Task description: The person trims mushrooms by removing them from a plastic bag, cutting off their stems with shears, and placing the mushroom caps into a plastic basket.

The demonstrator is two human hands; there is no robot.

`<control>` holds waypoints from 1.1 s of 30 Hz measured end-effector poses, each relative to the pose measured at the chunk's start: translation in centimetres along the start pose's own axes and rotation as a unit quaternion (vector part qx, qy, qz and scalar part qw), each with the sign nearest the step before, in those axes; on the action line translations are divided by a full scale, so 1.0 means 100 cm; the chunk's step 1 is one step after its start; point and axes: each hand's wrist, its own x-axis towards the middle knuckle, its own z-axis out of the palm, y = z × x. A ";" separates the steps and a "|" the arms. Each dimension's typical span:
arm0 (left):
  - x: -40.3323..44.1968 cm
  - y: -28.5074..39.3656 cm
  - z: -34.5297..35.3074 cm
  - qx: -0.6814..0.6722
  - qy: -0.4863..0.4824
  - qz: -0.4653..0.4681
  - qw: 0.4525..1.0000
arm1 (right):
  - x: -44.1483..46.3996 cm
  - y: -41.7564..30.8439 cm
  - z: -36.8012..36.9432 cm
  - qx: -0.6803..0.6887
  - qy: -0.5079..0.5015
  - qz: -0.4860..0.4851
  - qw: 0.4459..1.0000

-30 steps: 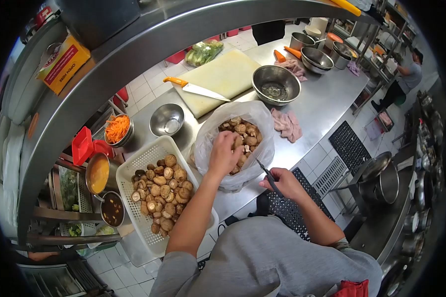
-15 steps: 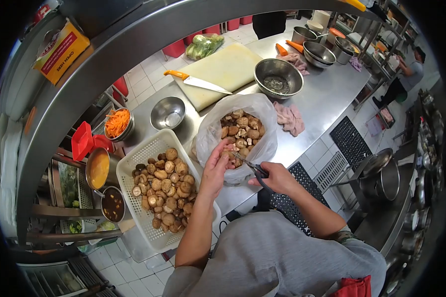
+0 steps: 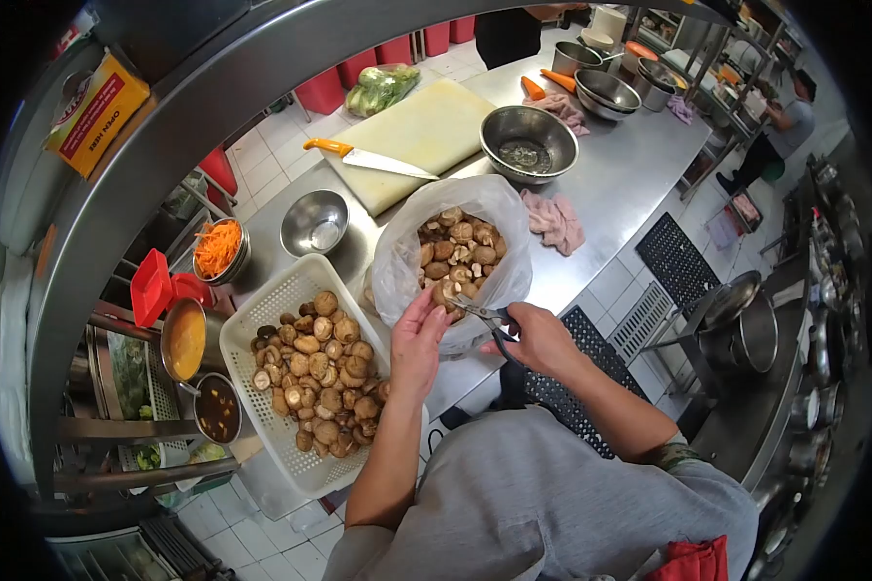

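Note:
My left hand [image 3: 419,337] pinches a brown mushroom [image 3: 446,293] at the near rim of a clear plastic bag [image 3: 397,276]. More mushrooms [image 3: 463,235] fill the bag. In my right hand [image 3: 545,341] is a pair of scissors [image 3: 492,316], its handles spread and its blade tips at the held mushroom. Whether the blades touch the stem is too small to tell. To the left of the bag, a white perforated basket [image 3: 245,353] holds a heap of whole mushrooms [image 3: 325,382].
Behind the bag, a knife [image 3: 378,162] lies on a cutting board [image 3: 446,121]. Metal bowls [image 3: 315,221] [image 3: 529,143] and a pink cloth [image 3: 554,223] surround the bag. Shredded carrot [image 3: 217,248] and pots of sauce [image 3: 186,339] stand left. Another person [image 3: 794,126] is at the far right.
My left hand now has a mushroom clearly in its fingertips, where its fingers were more spread over the bag. The scissors' handles have opened wider. The whole view has shifted slightly.

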 end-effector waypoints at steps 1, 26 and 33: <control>-0.001 -0.002 0.004 0.031 0.015 0.003 0.999 | 0.001 0.004 0.006 -0.003 0.017 -0.009 1.000; -0.010 0.007 -0.008 0.079 0.113 0.017 0.990 | 0.010 0.014 0.033 0.179 -0.211 0.054 0.959; -0.023 0.017 -0.007 0.100 0.122 0.031 0.987 | 0.014 0.007 0.036 0.192 -0.208 0.079 0.956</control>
